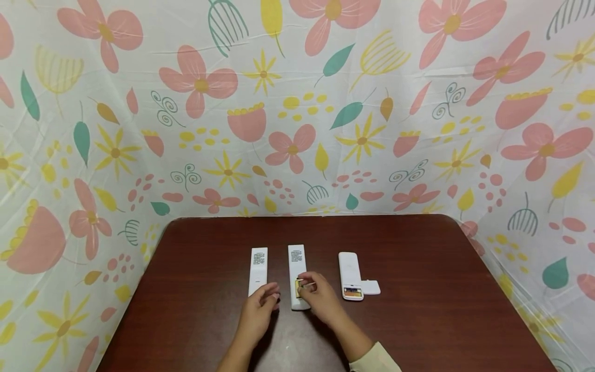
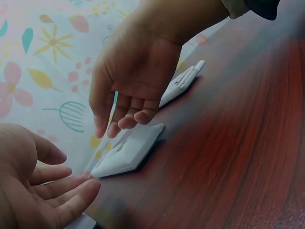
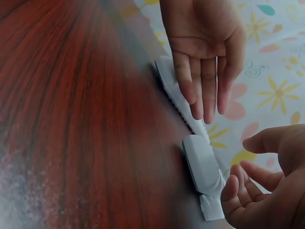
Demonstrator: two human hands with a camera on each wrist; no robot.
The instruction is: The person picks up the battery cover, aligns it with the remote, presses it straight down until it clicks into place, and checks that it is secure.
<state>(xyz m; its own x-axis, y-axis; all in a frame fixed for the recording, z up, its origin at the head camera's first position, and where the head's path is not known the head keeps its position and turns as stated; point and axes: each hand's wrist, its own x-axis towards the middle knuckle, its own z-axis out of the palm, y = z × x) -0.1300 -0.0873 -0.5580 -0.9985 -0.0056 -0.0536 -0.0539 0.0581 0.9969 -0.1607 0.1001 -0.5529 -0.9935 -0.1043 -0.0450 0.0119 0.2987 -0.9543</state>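
One white remote (image 1: 296, 264) lies partly beneath the right grip (image 1: 322, 301).

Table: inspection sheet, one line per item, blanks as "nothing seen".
Surface: dark red-brown table, wood grain.
Job's things: left remote; middle remote with yellow patch partly hidden; right remote with batteries exposed, cover beside it.
Clutter: nothing seen.
Left hand: relaxed, at left remote's near end; contact unclear.
Right hand: relaxed, at middle remote's yellow patch; contact unclear.
Cables: nothing seen.
Surroundings: floral fabric behind and on both sides.

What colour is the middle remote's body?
White; the middle remote shows best in the head view.
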